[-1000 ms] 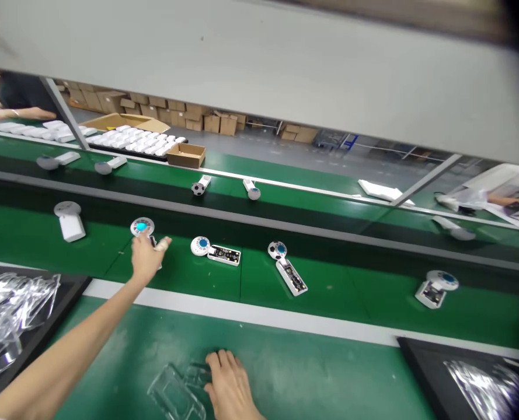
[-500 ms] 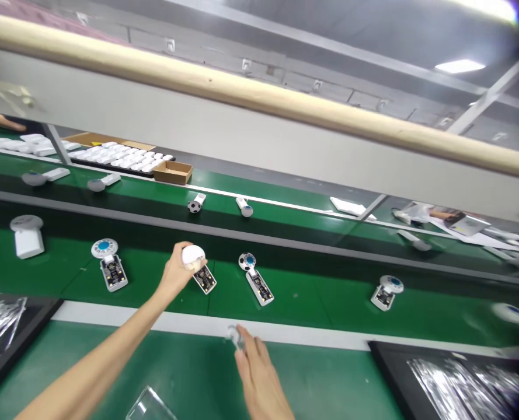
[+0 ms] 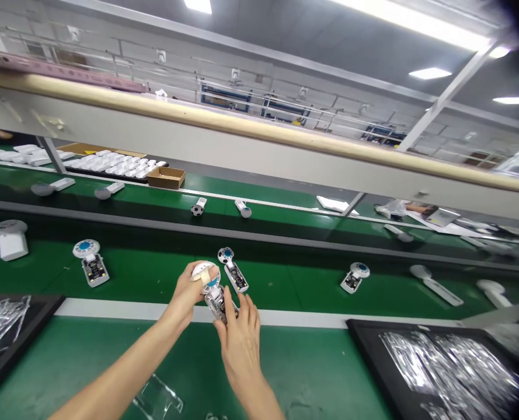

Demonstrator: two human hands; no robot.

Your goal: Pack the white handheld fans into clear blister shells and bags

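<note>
My left hand (image 3: 185, 298) is closed around the round head of a white device (image 3: 210, 282) with a blue centre, holding it above the near edge of the green belt. Over the exposed circuit board lies a small clear plastic piece (image 3: 215, 304), which the fingers of my right hand (image 3: 241, 329) grip and press at the board's lower end. Part of the board is hidden by those fingers. Just beyond, a football-patterned device (image 3: 236, 276) with a bare board rests on the belt. A clear plastic shell (image 3: 158, 398) lies on the bench below my left forearm.
Black trays of clear plastic parts stand at left (image 3: 44, 302) and right (image 3: 364, 344). More devices sit on the belt, including one with its board exposed (image 3: 95, 269). Behind a grey rail (image 3: 285, 240) runs another belt, with a cardboard box (image 3: 166, 177) beyond.
My left hand has left one device, taken another from the belt and tilted it up. My right hand has brought a small clear piece from the bench to its board. The view has tipped upward.
</note>
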